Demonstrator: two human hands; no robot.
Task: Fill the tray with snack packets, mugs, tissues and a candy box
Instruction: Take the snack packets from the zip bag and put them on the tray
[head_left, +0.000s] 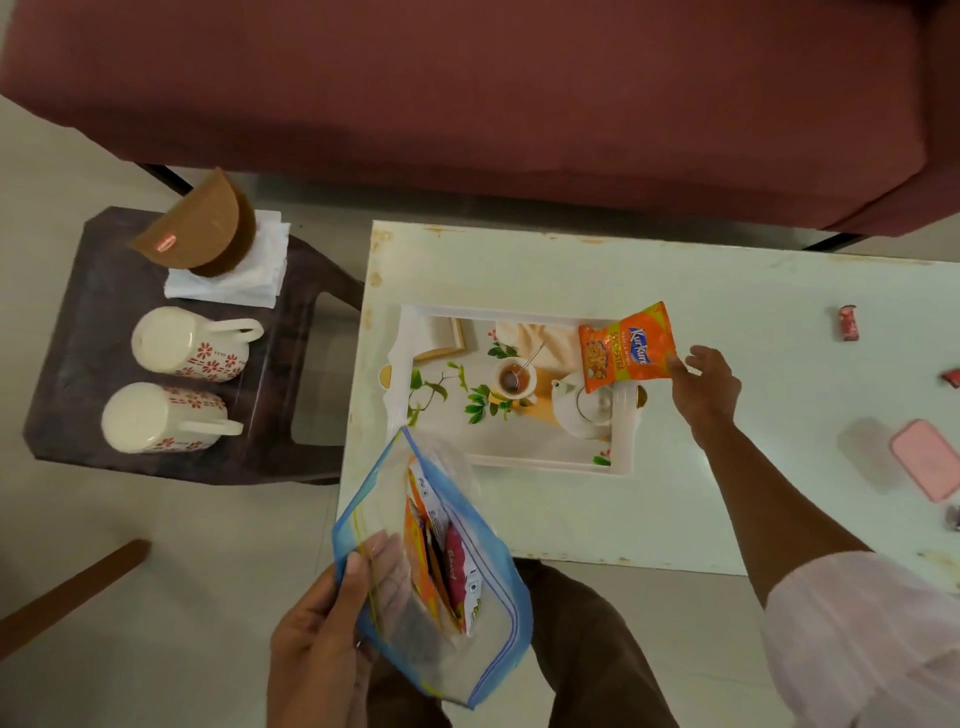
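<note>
Surface: white table (727, 291), paint chipped and stained along its far and left edges, on a pale tiled floor (156, 519). Maroon sofa (467, 93) beyond the table's far side. Dark brown plastic stool (88, 332) just left of the table.

On the stool:
- Two white mugs with a red flower pattern, far one (189, 345) and near one (156, 418), handles pointing right.
- Folded white tissues (249, 275) at the far edge.
- Brown half-round box (200, 231) resting on the tissues; its small red label is unreadable.

On the table:
- White tray (545, 460) at the left end, printed with a teapot, a cup and leaves.
- Pink case (927, 460) and a red wrapped sweet (848, 322), well apart at the right.

Hands:
- Right hand (706, 387): thumb and forefinger pinch the lower corner of an orange snack packet (626, 345) over the tray's right end, the other fingers loosely spread. The packet reads "Kurkure" on a blue badge, with "EXTRA" beside it.
- Left hand (317, 639): thumb and fingers grip the rim of a clear, blue-edged zip bag (488, 623), near the viewer, off the table. More packets (441, 566) stand inside it, their print too small to read.
</note>
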